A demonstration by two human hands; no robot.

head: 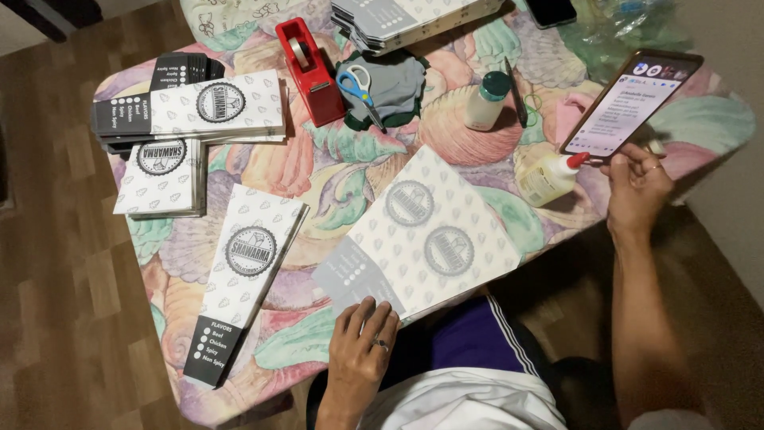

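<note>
the left hand (362,338) lay flat, fingers spread, on the near corner of an unfolded printed sheet (422,235), pinning it to the floral worktop (334,171). the right hand (637,187) was clamped on a phone (633,103), tilted up so its screen faced the person. a glue bottle (549,177) lay just beside the sheet, within reach.

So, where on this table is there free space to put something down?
Bare cloth shows between the long folded carton and the flat sheet under the left hand, and below the tape dispenser toward the stacks. Crowded: around the scissors, glue bottles.
</note>
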